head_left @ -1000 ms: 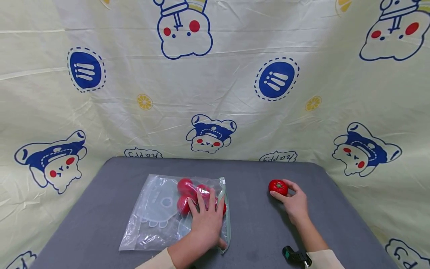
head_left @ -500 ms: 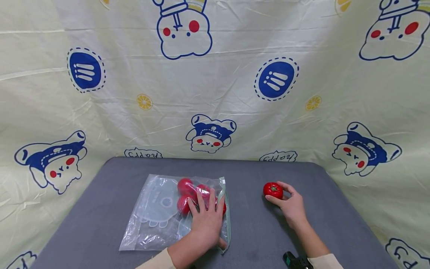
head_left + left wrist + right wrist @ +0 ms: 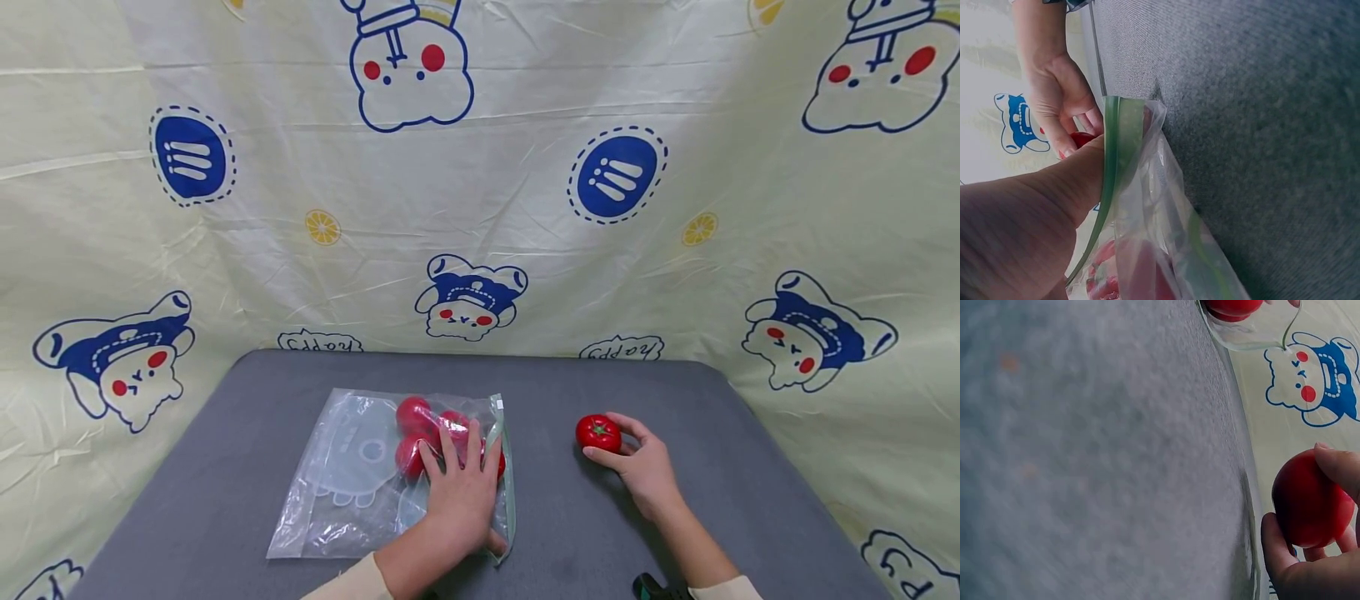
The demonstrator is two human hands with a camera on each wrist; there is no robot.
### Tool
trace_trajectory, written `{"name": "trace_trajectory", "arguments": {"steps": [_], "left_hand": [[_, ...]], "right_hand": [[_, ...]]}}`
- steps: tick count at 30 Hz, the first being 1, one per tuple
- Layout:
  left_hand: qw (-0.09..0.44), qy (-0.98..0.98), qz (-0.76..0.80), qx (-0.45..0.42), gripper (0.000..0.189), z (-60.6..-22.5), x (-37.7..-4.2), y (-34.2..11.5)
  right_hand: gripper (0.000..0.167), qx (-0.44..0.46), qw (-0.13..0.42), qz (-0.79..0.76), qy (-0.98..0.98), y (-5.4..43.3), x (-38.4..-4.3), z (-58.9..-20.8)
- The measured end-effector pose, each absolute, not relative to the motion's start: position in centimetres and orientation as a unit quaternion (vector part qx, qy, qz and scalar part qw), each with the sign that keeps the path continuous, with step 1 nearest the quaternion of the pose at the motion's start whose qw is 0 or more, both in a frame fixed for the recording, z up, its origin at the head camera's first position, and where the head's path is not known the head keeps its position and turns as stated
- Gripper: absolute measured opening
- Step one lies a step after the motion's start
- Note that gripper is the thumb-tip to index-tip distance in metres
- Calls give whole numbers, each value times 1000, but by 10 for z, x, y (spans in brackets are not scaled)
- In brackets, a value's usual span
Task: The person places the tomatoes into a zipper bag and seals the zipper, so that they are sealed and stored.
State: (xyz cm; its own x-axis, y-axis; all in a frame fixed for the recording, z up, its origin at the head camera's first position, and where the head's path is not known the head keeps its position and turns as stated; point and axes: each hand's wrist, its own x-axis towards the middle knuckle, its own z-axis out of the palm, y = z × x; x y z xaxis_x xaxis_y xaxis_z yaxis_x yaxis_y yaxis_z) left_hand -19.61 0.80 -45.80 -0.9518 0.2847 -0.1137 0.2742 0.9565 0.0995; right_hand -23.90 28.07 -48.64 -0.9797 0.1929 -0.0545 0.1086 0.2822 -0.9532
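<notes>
Red tomato (image 3: 592,441), right of centre in the lower half of the head view: I record it pinched by the right hand (image 3: 649,475), which angles up-left. Its stem end (image 3: 600,430) faces up; the body is nearly round, long axis unclear to me. The left hand (image 3: 461,492) lies spread on the bag (image 3: 356,533), lower centre, zip edge (image 3: 511,500) facing right, length running left-right.

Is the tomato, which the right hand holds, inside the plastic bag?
No, in the head view the right hand holds the tomato outside the plastic bag, with a stretch of table between them.
</notes>
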Motion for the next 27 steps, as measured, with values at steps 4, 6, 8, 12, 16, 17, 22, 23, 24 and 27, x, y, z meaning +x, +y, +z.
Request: {"name": "trace_trajectory", "arguments": {"steps": [4,6,8,12,16,17,22,23,24,27], "left_hand": [[67,987,43,139,130,-458,-196,9],[67,987,43,138,130,-458,-196,9],[67,987,43,137,130,-458,-196,9],[68,987,44,136,130,-459,-197,9],[68,987,46,136,129,-459,-197,9],[67,987,47,136,129,-459,-197,9],[61,988,41,135,130,-459,-197,9],[60,988,40,135,130,-459,-196,9],[58,989,38,134,130,-459,-196,9],[55,989,36,132,130,-459,-196,9]], "right_hand": [[77,-83,30,589,-803,278,-237,-488],[77,-79,25,590,-803,276,-236,-489],[77,-74,20,593,-802,275,-235,-489],[77,-71,10,596,-800,270,-232,-488],[77,-71,-3,596,-800,266,-230,-487],[78,-71,-5,596,-800,265,-229,-487],[77,-63,-15,602,-796,260,-227,-487],[76,-62,-16,605,-793,259,-227,-487],[76,-60,-18,608,-791,258,-226,-487],[75,-58,-18,611,-790,255,-225,-487]]}}
